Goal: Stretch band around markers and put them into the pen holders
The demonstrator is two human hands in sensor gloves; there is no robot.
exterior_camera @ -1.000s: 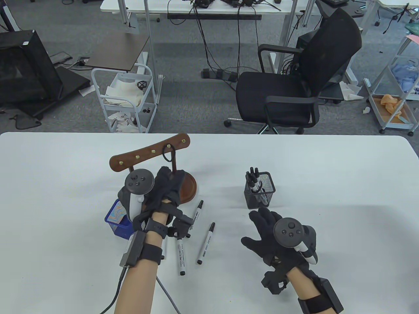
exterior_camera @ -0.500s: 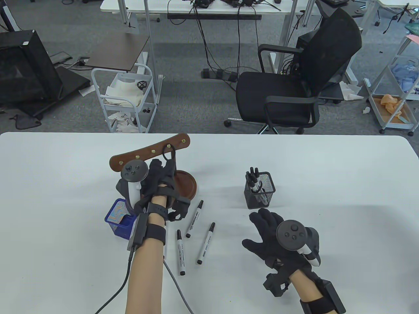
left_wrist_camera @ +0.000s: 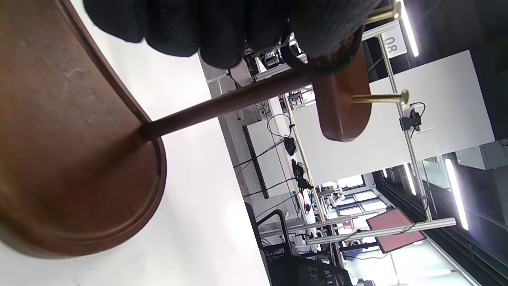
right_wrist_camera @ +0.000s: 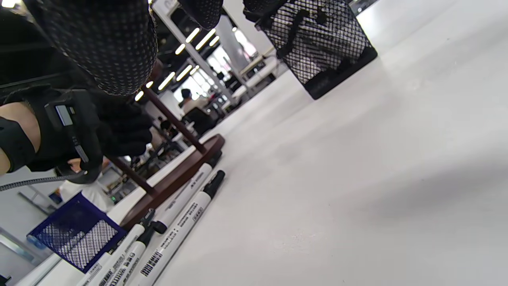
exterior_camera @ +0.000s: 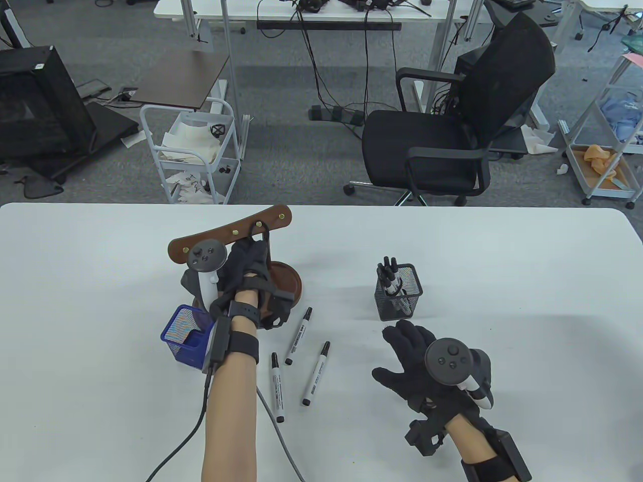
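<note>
A black band (exterior_camera: 254,234) hangs from a brass peg on the wooden rack (exterior_camera: 226,236). My left hand (exterior_camera: 249,250) reaches up to it. In the left wrist view its curled fingers (left_wrist_camera: 317,31) close on the band (left_wrist_camera: 317,68) beside the peg (left_wrist_camera: 381,97). Three black-capped white markers (exterior_camera: 299,335) (exterior_camera: 316,373) (exterior_camera: 277,386) lie loose on the table between my hands. My right hand (exterior_camera: 404,349) rests flat with its fingers spread and holds nothing. Just beyond it a black mesh holder (exterior_camera: 413,296) contains a bundle of markers. A blue mesh holder (exterior_camera: 183,337) stands by my left wrist.
The rack's round wooden base (exterior_camera: 289,281) sits under my left hand. The glove cables (exterior_camera: 281,442) trail to the table's near edge. The white table (exterior_camera: 502,261) is bare on the right. A black office chair (exterior_camera: 452,125) stands beyond the far edge.
My left hand has moved away from the markers and up to the band on the rack's peg. The right hand has hardly shifted.
</note>
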